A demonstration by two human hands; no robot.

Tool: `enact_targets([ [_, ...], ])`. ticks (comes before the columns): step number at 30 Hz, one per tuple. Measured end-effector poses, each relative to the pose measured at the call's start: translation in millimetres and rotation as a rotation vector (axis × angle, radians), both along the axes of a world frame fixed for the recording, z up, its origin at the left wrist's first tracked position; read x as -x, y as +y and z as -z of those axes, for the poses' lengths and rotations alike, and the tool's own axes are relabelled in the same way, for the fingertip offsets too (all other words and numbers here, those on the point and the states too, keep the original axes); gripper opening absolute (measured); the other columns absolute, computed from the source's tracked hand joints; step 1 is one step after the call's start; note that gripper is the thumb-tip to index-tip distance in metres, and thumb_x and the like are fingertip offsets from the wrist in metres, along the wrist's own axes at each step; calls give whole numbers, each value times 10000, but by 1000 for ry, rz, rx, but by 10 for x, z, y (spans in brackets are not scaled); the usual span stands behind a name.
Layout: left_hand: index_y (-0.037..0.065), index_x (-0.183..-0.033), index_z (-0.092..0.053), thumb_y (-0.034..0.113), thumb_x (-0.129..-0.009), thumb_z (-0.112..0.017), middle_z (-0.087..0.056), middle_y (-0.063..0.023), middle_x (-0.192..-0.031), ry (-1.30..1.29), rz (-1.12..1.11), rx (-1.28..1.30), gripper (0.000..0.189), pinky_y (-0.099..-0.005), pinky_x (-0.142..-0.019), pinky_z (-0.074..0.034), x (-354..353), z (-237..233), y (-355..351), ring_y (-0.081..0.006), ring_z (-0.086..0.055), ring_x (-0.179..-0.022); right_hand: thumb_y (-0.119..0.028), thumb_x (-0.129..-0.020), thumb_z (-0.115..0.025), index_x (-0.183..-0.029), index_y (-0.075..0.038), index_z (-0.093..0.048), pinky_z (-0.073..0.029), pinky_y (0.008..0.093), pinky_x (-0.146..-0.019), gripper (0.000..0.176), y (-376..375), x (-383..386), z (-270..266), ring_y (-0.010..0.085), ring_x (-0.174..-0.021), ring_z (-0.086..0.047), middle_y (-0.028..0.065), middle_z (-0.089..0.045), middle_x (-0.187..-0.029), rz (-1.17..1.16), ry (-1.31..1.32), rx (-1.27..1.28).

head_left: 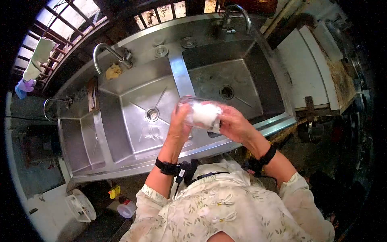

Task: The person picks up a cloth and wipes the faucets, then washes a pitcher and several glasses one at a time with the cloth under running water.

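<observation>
Above the divider between two sink basins, both my hands hold a clear see-through container [201, 114] with something white in or against it. Its exact kind is blurred by glare. My left hand [180, 121] is closed around its left end. On the right end, the fingers of my right hand [236, 123] grip it. Just beneath my hands are the middle basin [129, 109] and the right basin [242, 76] of a steel sink. A faint clear shape [151, 133] shows on the middle basin's floor, too indistinct to name.
Curved faucets stand behind the middle basin [105, 47] and the right one [237, 18]; a third faucet [50, 105] is far left. A yellowish cloth [114, 71] lies on the back ledge. A white cabinet [302, 68] borders the sink's right side.
</observation>
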State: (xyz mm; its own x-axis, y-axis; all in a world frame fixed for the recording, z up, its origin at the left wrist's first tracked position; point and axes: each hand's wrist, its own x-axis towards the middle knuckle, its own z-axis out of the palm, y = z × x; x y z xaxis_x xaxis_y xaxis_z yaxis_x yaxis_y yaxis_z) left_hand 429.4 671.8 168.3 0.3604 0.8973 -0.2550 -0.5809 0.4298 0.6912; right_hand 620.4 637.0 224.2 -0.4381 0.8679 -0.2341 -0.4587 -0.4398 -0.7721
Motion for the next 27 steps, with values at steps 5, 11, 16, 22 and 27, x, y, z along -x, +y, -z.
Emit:
enact_targets([
  [5, 65, -1217, -522, 431, -903, -618, -625, -105, -1120, -24, 6, 114, 492, -469, -859, -539, 126, 31, 61, -246, -627, -1010, -84, -889, -506, -1416, 6, -365, -423, 404, -1082, 552, -154, -180, -264, 301, -1256, -521, 165, -499, -1384, 374, 82, -92],
  [11, 108, -1212, -531, 439, -908, -606, -614, -97, -1130, 46, 163, 317, 456, -501, -824, -547, 15, -36, -7, -261, -625, -1006, 150, -635, -548, -1273, -149, -596, -461, 407, -1013, 706, 2, -171, -217, 318, -1167, -569, 150, -541, -1279, 60, -1076, -1315],
  [16, 104, -1206, -519, 402, -889, -635, -609, -81, -1116, 48, 254, 310, 450, -488, -769, -576, -90, -29, 26, -256, -626, -1009, 4, -673, -691, -1115, -173, -690, -530, 388, -821, 476, 184, -310, 46, 335, -979, -619, 138, -620, -1159, 98, -1215, -1300],
  [22, 55, -1361, -427, 287, -893, -630, -578, -108, -1161, 66, -32, -126, 560, -475, -853, -553, -216, -110, 148, -241, -606, -1062, -138, -768, -773, -926, -20, -701, -522, 351, -607, 209, 216, -350, 494, 171, -640, -631, 60, -674, -745, 201, -603, 5],
  [27, 68, -1448, -350, 419, -922, -567, -559, -123, -1254, 75, 117, -6, 670, -483, -876, -545, -343, 35, 88, -284, -602, -1096, -61, -740, -778, -907, -56, -715, -513, 303, -672, 178, 514, -689, 604, 132, -765, -651, 27, -698, -859, 225, -880, -497],
])
